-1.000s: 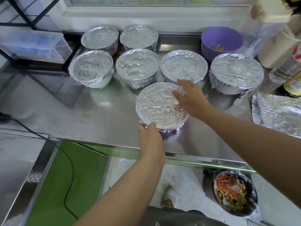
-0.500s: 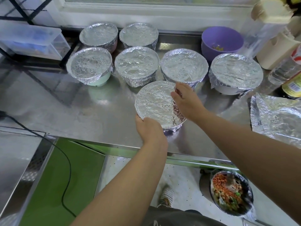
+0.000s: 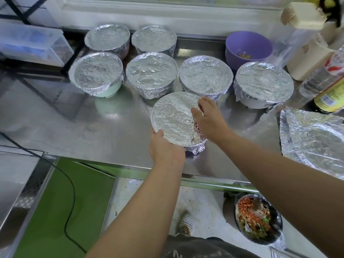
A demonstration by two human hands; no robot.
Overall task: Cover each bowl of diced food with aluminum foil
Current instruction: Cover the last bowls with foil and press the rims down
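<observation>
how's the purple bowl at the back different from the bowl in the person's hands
The purple bowl is uncovered, a little yellowish food showing inside; the front bowl is wrapped in crinkled foil, contents hidden. The purple bowl stands untouched at the back; the front bowl has the left hand gripping its near rim and the right hand pressing its right side. Both are round bowls.
</observation>
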